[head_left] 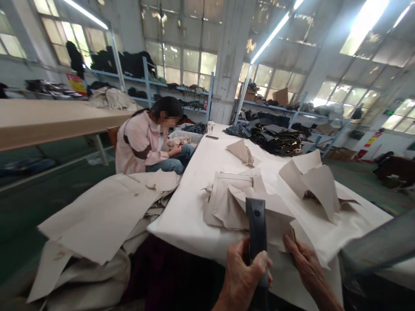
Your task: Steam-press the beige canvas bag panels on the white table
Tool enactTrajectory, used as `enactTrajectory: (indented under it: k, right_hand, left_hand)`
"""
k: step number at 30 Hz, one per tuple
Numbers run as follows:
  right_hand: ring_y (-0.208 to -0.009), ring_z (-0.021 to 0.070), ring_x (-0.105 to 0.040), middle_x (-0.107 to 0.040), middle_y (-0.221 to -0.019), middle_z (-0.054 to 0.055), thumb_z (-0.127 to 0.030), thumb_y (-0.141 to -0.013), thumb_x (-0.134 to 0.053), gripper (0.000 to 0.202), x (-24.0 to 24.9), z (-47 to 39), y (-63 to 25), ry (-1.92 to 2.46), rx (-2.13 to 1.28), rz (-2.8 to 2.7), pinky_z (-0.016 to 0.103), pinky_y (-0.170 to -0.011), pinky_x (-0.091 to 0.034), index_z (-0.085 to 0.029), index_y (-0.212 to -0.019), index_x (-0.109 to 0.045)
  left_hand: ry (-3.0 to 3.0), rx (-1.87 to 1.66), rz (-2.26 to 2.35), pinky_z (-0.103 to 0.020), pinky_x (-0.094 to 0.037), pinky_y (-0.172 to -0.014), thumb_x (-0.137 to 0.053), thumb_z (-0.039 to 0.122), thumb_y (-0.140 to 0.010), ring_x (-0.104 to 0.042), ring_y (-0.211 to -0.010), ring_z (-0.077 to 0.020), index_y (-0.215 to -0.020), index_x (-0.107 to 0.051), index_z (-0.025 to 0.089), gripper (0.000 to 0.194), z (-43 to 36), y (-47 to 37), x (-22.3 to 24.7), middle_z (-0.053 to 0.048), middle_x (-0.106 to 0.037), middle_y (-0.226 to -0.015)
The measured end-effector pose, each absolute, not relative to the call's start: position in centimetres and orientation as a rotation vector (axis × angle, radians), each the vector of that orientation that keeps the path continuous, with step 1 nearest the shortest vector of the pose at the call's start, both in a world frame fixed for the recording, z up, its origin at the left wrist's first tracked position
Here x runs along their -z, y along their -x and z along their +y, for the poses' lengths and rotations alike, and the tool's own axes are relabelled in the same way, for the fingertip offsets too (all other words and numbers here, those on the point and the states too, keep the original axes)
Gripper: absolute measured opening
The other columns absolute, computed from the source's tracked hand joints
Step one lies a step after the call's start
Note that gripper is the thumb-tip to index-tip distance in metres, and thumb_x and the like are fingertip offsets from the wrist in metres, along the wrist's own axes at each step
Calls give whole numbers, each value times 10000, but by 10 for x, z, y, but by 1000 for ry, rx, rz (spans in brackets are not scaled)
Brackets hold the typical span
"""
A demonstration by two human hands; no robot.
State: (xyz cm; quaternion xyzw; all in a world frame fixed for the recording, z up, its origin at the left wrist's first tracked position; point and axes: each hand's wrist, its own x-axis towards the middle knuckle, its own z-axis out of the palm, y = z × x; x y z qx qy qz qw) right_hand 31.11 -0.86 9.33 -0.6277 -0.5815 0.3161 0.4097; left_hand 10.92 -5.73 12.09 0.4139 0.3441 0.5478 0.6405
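My left hand (243, 270) is wrapped around a long black handheld tool (256, 220) with a small round spot near its top end; its exact kind I cannot make out. The tool stands upright over the table's near edge. My right hand (303, 259) pinches the edge of a beige fabric piece (279, 211), thumb on top. Behind the tool lies a loose pile of beige fabric pieces (227, 203), some with stitched edges. Part of the pile is hidden by the tool.
The white-covered table (194, 181) also bears folded beige pieces (311, 181), a dark stack (275, 136), a phone (212, 137) and a cup (210, 126). Left of it is a heap of beige panels (106, 211). A seated person (139, 142) works beside the table.
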Motion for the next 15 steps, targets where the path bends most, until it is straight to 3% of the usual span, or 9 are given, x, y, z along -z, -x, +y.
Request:
enactTrajectory:
  k: [4, 9, 15]
  right_hand:
    - [-708, 263, -637, -702, -696, 54, -493, -748, -582, 332, -124, 0, -316, 1543, -754, -1197, 305, -625, -515, -184, -816, -684]
    - [-803, 286, -694, -739, -718, 70, -435, -736, -608, 251, -159, 9, -350, 1410, -913, -885, 345, -704, -573, -220, -818, -707]
    - [-785, 272, -712, -756, -793, 74, -280, -704, -674, 174, -149, -8, -385, 1250, -1107, -732, 337, -697, -600, -168, -835, -694]
  left_hand:
    - [-843, -1346, 859, -193, -426, -399, -621, 478, -734, -521, -373, -101, -732, -575, 125, 356, -62, -92, -114, -15, -588, -475]
    - [-735, -1406, 922, -194, -428, -368, -679, 509, -670, -514, -341, -103, -661, -583, 131, 391, -63, -78, -104, -14, -591, -444]
    - [-737, -1409, 893, -206, -447, -374, -703, 528, -641, -523, -340, -113, -644, -621, 126, 411, -68, -79, -104, -18, -602, -440]
